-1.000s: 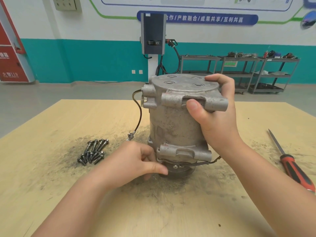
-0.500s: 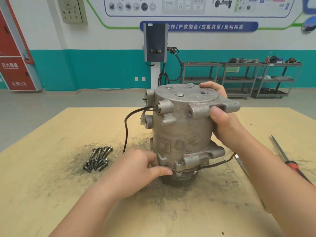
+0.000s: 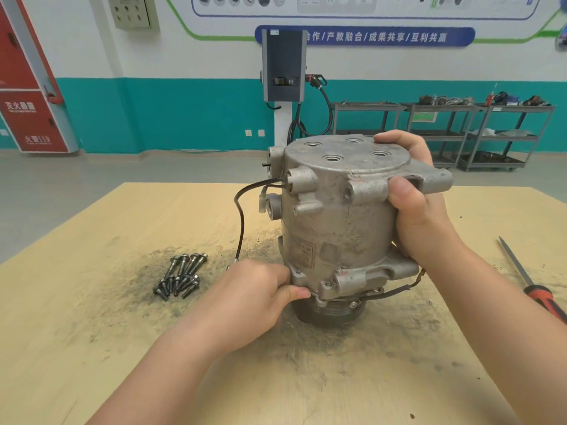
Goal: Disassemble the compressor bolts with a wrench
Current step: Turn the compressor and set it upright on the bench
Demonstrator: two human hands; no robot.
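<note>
A grey metal compressor stands upright on its black pulley in the middle of the wooden table. Its flat top shows several empty bolt holes. My right hand grips the top rim and an upper mounting lug, thumb in front. My left hand grips the lower flange at the compressor's left, thumb under the edge. A black wire loops off the left side. Several removed bolts lie in a pile to the left. No wrench is in view.
A red-handled screwdriver lies at the right edge of the table. Dark grime spreads over the wood around the compressor. Beyond the table are a charging post and metal shelf carts by the wall.
The compressor has been turned on the table, so its lugs and wire now face further left. Both hands kept their grip. The camera view has come closer.
</note>
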